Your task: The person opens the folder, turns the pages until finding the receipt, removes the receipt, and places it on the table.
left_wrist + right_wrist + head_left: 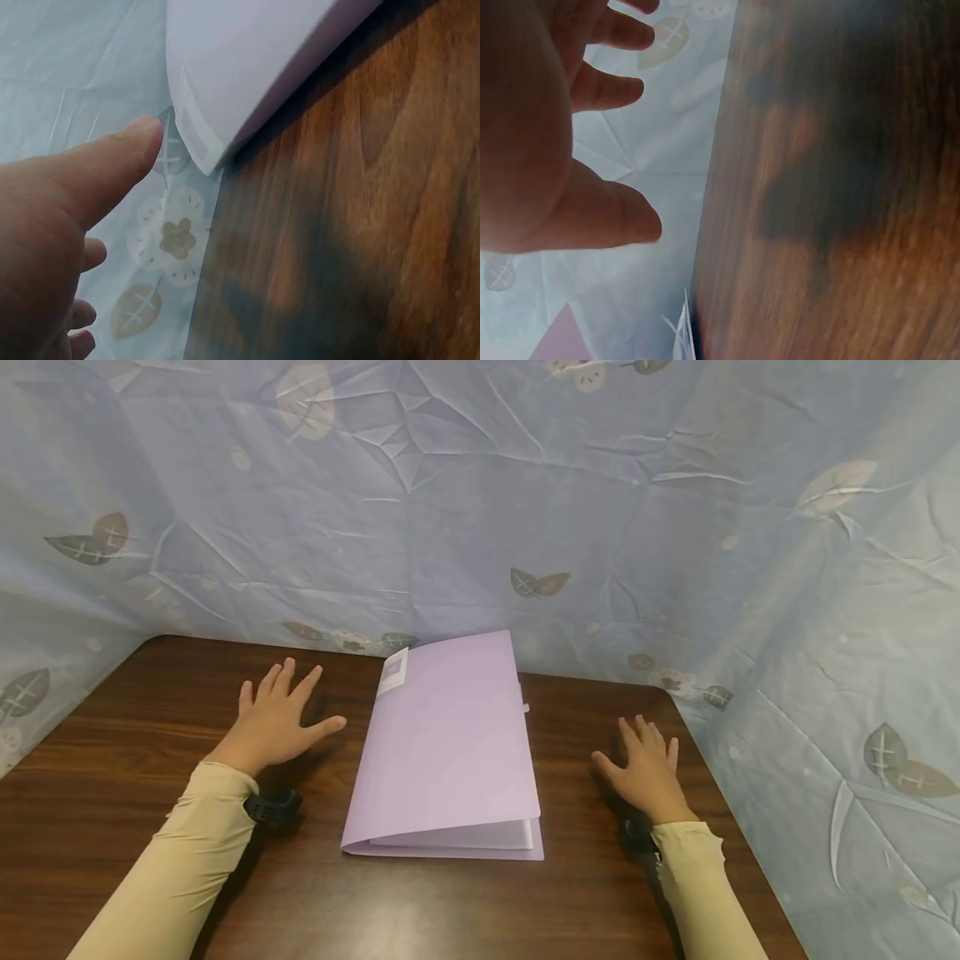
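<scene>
A lilac presentation folder [450, 735] lies on a dark brown wood-grain worktop [405, 910], between a person's 2 hands and touched by neither. Its spine runs along the left side, and its far end is near the back edge. The front cover stands slightly raised, so white pages [465, 837] show in the gap at the near end. A white and purple label [393, 671] sits at the far left corner, and a small white tab [526, 707] sticks out on the right.

The left hand [275, 718] is to the left of the folder, fingers and thumb spread, holding nothing; the thumb points toward the spine, just beside it. The right hand [642, 772] is farther off on the other side, also spread and holding nothing. The wrist views show dark shadows on the wood.

Both arms have pale yellow sleeves [165, 868], with a black device [273, 807] at each wrist. Behind and to the sides hangs creased pale blue fabric [465, 518], printed with leaves and flowers.
</scene>
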A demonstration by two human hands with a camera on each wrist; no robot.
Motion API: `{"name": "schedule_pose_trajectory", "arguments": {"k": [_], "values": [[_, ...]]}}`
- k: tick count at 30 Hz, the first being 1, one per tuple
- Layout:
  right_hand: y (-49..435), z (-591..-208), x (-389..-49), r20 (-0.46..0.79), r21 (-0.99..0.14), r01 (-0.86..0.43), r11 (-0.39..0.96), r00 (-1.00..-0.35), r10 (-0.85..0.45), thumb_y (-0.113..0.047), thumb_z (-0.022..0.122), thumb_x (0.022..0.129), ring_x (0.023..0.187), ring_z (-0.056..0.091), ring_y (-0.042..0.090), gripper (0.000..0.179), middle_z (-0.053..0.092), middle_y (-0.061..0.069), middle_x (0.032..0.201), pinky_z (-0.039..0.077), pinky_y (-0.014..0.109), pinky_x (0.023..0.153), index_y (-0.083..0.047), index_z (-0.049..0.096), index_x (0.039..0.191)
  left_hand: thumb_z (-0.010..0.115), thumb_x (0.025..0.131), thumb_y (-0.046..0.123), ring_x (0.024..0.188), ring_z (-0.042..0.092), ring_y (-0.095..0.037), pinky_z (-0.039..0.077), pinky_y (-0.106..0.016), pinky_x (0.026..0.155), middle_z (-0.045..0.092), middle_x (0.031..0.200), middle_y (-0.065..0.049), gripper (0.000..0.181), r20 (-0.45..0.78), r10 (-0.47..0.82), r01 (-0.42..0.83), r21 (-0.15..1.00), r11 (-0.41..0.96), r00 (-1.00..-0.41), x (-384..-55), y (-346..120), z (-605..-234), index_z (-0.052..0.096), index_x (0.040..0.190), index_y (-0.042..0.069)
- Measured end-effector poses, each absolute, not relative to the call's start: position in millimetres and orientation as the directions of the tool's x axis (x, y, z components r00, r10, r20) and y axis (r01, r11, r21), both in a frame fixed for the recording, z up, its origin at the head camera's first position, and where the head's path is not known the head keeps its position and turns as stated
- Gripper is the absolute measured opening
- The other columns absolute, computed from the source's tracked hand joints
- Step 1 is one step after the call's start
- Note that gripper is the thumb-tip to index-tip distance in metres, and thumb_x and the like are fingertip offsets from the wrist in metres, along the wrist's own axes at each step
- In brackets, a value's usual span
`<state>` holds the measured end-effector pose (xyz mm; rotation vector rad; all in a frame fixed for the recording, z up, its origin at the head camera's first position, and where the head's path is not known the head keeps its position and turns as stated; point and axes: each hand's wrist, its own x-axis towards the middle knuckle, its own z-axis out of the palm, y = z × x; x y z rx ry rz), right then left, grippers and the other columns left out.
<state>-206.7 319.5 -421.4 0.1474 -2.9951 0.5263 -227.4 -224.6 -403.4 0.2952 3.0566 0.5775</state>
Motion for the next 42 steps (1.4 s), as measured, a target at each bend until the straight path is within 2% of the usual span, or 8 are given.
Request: {"name": "schedule_pose_trajectory", "arguments": {"k": [9,14,17,21,24,30,42], "values": [[319,-427,-210,0.108,-0.344,-0.154,0.926,-0.986,-0.124,-0.045,0.066,0.099,0.149,0.020,0.055,0.083,0.026,0.036,0.161,0.004,0.075,0.117,0.005,0.035,0.157,0.055,0.096,0.070,0.155,-0.002,-0.051,-0.003,-0.075,0.117,-0.002,0.169,-0.030,0.101,0.038,0.268,0.262,0.374,0.890,-0.963,-223,-210,-402,0.014,0.167,0.012],[317,-428,-211,0.105,-0.344,-0.168,0.924,-0.985,-0.140,-0.044,0.067,0.098,0.148,0.023,0.056,0.082,0.028,0.035,0.161,0.004,0.075,0.117,0.005,0.035,0.156,0.060,0.093,0.069,0.156,0.004,-0.049,0.002,-0.073,0.119,0.003,0.170,-0.027,0.100,0.074,0.344,0.345,0.385,0.856,-0.936,-217,-194,-397,0.018,0.167,0.016],[316,-427,-210,0.105,-0.343,-0.173,0.923,-0.984,-0.145,-0.044,0.066,0.099,0.148,0.024,0.056,0.082,0.029,0.035,0.160,0.005,0.075,0.117,0.005,0.036,0.156,0.063,0.092,0.068,0.154,0.011,-0.051,0.008,-0.072,0.119,0.015,0.169,-0.028,0.099,0.086,0.401,0.401,0.394,0.827,-0.912,-213,-181,-395,0.025,0.165,0.015],[314,-426,-210,0.106,-0.350,-0.176,0.920,-0.983,-0.148,-0.042,0.067,0.099,0.147,0.026,0.056,0.080,0.031,0.035,0.159,0.007,0.074,0.117,0.005,0.036,0.156,0.067,0.089,0.069,0.150,0.025,-0.051,0.025,-0.069,0.117,0.030,0.164,-0.027,0.095,0.071,0.470,0.453,0.429,0.782,-0.880,-208,-168,-394,0.037,0.162,0.015],[313,-427,-210,0.110,-0.346,-0.189,0.919,-0.981,-0.160,-0.041,0.066,0.099,0.147,0.027,0.055,0.079,0.032,0.035,0.159,0.010,0.074,0.118,0.006,0.037,0.156,0.070,0.086,0.069,0.149,0.031,-0.048,0.034,-0.068,0.112,0.033,0.164,-0.023,0.093,0.054,0.497,0.466,0.452,0.761,-0.866,-206,-163,-395,0.043,0.159,0.018],[310,-426,-212,0.103,-0.360,-0.206,0.910,-0.978,-0.181,-0.040,0.066,0.100,0.146,0.028,0.055,0.078,0.032,0.035,0.159,0.017,0.071,0.118,0.006,0.036,0.156,0.072,0.086,0.067,0.150,0.029,-0.048,0.034,-0.068,0.113,0.033,0.164,-0.022,0.089,0.000,0.524,0.459,0.483,0.746,-0.852,-206,-156,-401,0.045,0.158,0.020],[284,-427,-209,0.060,-0.405,-0.222,0.887,-0.974,-0.217,-0.042,0.066,0.100,0.147,0.033,0.051,0.077,0.034,0.031,0.160,0.032,0.069,0.113,0.001,0.037,0.157,0.079,0.087,0.052,0.148,0.033,-0.049,0.031,-0.062,0.118,0.034,0.161,-0.028,0.086,-0.015,0.555,0.483,0.474,0.736,-0.831,-209,-140,-406,0.049,0.154,0.007]]}}
